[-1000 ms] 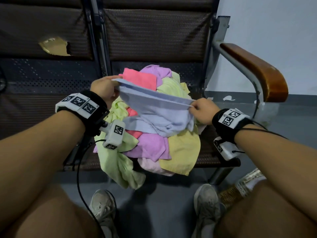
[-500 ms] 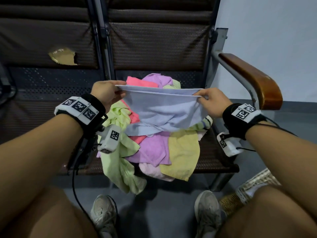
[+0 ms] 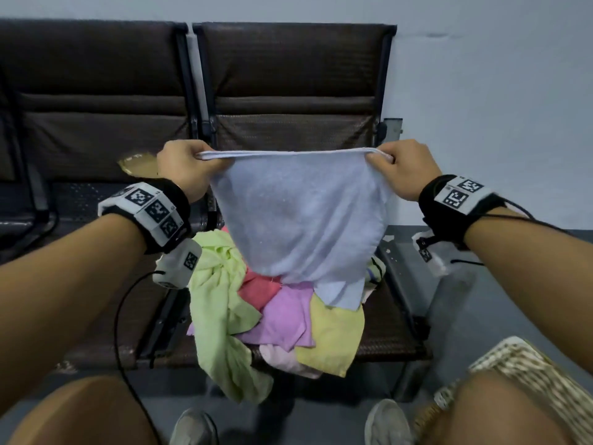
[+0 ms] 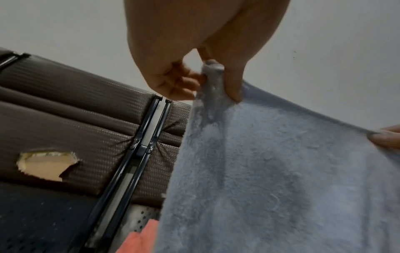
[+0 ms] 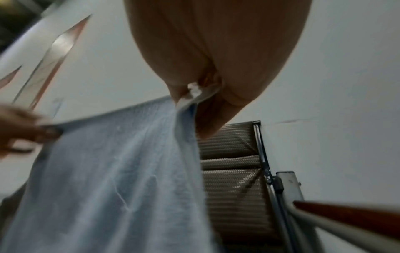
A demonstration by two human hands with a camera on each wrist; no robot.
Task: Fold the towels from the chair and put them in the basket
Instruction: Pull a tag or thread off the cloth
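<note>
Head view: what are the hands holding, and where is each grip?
A light blue towel, stretched out above the pile: the left hand pinches its upper left corner, the right hand its upper right corner.

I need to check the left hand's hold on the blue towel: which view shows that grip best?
The left wrist view: it shows the left hand close up, thumb and fingers pinching a bunched corner of the blue towel. The head view shows both hands stretching the top edge, but the fingers are small. The right wrist view shows that hand only as a blur.

Towel (image 3: 298,220) hangs before the chair (image 3: 288,91), above the pile (image 3: 282,319) on its seat.
</note>
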